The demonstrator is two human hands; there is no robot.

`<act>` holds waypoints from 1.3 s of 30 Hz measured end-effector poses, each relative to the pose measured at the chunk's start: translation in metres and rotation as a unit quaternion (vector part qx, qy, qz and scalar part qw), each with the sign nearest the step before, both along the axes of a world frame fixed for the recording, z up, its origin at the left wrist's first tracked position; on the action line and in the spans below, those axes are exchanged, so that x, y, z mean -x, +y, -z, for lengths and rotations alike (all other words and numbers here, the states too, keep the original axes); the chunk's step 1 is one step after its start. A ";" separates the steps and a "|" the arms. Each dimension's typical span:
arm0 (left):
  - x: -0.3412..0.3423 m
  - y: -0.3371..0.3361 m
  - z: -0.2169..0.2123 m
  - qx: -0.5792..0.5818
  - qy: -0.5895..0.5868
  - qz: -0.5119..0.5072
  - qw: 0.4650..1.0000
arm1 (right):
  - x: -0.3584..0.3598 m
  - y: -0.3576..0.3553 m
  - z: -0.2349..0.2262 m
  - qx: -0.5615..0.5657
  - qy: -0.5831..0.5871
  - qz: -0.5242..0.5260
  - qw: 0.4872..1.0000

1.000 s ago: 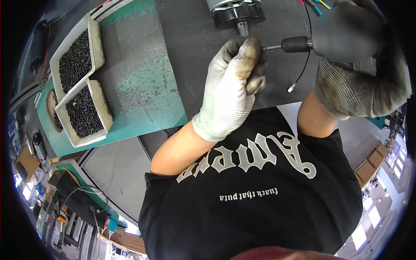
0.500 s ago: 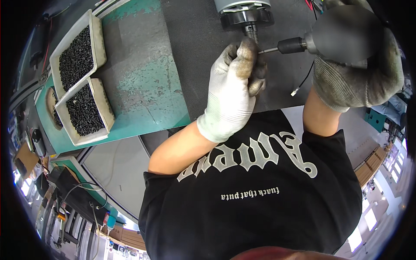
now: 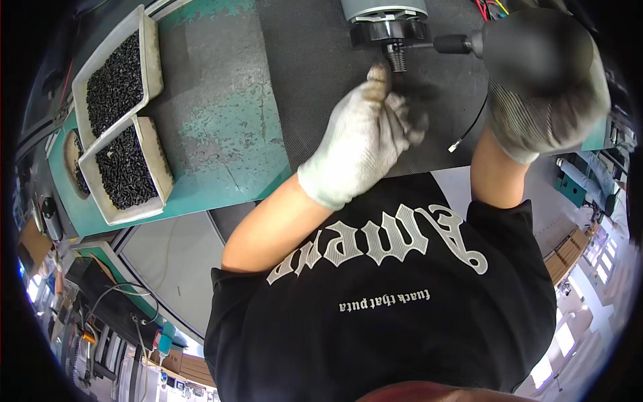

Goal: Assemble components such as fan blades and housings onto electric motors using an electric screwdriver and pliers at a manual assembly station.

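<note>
A grey motor (image 3: 385, 9) lies at the top of the bench, with a black disc (image 3: 392, 31) and a short threaded shaft (image 3: 397, 61) pointing toward me. My right hand (image 3: 549, 120), in a stained grey-white glove, grips a power screwdriver (image 3: 536, 50) whose round dark end looks blurred. Its bit reaches left to the base of the shaft, just below the disc. My left hand (image 3: 365, 137), in a whitish glove with dirty fingertips, is just below the shaft. One finger points up beside the shaft; the others are bent, apart and smeared, with nothing visible in them.
Two white trays (image 3: 153, 63) of small black screws stand on the green bench (image 3: 214, 134) at left, a round dish (image 3: 72, 164) beside them. A black mat (image 3: 301, 87) lies under the motor. A thin cable with a white connector (image 3: 454, 145) lies near the right hand.
My left hand has drawn slightly down from the shaft, its fingers spreading from a pinch near the bit. The screwdriver bit has moved up to the shaft's base.
</note>
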State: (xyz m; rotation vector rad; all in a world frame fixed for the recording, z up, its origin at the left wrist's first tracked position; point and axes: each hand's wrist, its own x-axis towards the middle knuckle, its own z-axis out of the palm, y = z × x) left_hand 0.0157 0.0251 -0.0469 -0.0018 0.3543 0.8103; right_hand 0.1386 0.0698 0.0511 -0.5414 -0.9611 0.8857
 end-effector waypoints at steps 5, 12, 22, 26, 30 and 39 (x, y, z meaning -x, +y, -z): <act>-0.004 0.007 0.017 0.023 -0.030 -0.090 0.995 | 0.011 0.014 0.002 0.028 -0.113 0.115 0.987; -0.009 0.005 0.014 -0.040 0.106 -0.108 0.988 | 0.022 0.012 0.005 0.063 -0.188 0.097 0.975; -0.005 0.009 0.015 -0.057 0.110 -0.100 0.987 | 0.027 -0.004 0.009 0.098 -0.260 0.079 0.957; -0.007 0.009 0.005 -0.031 0.122 -0.108 0.986 | 0.016 0.000 0.008 0.082 -0.212 0.043 0.973; 0.003 0.010 0.004 -0.099 0.343 -0.089 0.930 | 0.018 0.015 0.002 0.034 -0.098 0.123 0.987; 0.013 0.017 -0.023 -0.309 0.684 -0.077 0.656 | -0.216 0.057 0.020 -0.018 -0.318 0.356 0.879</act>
